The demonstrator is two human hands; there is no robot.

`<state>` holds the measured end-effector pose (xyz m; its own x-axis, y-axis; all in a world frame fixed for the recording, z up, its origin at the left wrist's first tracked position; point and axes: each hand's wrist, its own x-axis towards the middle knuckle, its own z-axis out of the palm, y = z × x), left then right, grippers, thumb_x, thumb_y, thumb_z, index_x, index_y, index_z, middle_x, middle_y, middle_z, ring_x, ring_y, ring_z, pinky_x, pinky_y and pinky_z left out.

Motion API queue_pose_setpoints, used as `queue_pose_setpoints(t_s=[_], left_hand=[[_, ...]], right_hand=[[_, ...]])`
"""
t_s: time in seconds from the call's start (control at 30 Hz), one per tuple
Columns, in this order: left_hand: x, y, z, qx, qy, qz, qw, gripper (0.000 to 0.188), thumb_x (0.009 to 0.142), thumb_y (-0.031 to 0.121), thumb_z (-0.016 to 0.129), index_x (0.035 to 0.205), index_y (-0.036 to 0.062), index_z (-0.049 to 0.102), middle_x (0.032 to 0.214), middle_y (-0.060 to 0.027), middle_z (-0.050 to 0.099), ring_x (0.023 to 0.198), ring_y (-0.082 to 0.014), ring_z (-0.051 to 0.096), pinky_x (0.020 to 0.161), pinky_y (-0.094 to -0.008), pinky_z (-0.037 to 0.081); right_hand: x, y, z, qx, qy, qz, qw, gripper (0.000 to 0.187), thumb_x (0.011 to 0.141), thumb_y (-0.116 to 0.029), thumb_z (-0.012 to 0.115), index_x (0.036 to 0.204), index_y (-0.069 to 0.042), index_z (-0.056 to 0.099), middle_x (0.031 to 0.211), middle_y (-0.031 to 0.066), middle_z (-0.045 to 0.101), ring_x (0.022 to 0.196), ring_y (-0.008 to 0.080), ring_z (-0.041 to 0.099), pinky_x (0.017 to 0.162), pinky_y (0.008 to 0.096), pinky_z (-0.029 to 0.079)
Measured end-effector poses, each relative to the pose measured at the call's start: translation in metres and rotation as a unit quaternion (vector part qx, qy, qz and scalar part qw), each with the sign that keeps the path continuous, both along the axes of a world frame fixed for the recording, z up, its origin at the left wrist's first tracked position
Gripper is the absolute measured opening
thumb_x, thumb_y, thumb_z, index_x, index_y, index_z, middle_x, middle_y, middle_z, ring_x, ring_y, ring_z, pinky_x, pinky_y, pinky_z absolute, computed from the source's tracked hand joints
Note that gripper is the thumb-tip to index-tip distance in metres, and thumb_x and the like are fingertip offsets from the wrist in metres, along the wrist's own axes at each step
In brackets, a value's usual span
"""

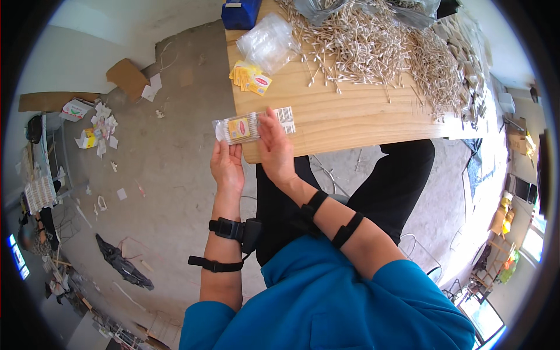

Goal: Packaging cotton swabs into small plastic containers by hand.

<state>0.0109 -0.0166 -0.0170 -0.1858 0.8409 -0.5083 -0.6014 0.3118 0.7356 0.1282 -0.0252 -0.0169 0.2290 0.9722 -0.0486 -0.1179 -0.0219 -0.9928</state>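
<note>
A clear plastic packet of cotton swabs (238, 128) with a yellow label lies across the table's near left corner, its left end sticking out past the edge. My left hand (227, 166) holds the packet at its lower left edge, thumb and fingertips against the plastic. Over the packet's right end, my right hand (276, 149) has its fingers stretched out and lying close together, touching it. A white printed sheet (285, 119) shows beyond my right fingers; they hide where it meets the packet.
On the wooden table (350, 111) are yellow cards (251, 77), clear plastic bags (268, 41), a blue box (240, 14) and a large heap of loose cotton swabs (367, 46). Packed bundles (469, 70) line the right side. Cardboard (127, 79) and scraps litter the floor at left.
</note>
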Motion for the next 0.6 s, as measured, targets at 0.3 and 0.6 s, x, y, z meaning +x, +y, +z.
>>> queue_pose_setpoints(t_s=[0.3, 0.6], left_hand=[[-0.004, 0.0, 0.002, 0.007, -0.015, -0.028, 0.999, 0.037, 0.106, 0.014, 0.045, 0.138, -0.0035, 0.046, 0.136, -0.015, 0.055, 0.125, -0.0234, 0.056, 0.11, -0.0369, 0.046], [-0.022, 0.024, 0.004, -0.06, 0.151, -0.096, 0.982, 0.052, 0.105, 0.05, 0.04, 0.114, 0.0042, 0.061, 0.1, -0.0074, 0.067, 0.092, -0.0137, 0.064, 0.079, -0.0277, 0.052]], right_hand=[[-0.012, -0.006, -0.005, 0.032, -0.004, -0.03, 0.999, 0.044, 0.093, 0.019, 0.041, 0.133, 0.002, 0.047, 0.159, 0.0189, 0.026, 0.146, 0.0238, 0.03, 0.119, 0.0317, 0.028], [-0.002, 0.005, -0.003, 0.02, 0.034, -0.043, 0.998, 0.032, 0.104, 0.002, 0.04, 0.136, -0.001, 0.046, 0.162, 0.0152, 0.022, 0.148, 0.0216, 0.025, 0.119, 0.0323, 0.025]])
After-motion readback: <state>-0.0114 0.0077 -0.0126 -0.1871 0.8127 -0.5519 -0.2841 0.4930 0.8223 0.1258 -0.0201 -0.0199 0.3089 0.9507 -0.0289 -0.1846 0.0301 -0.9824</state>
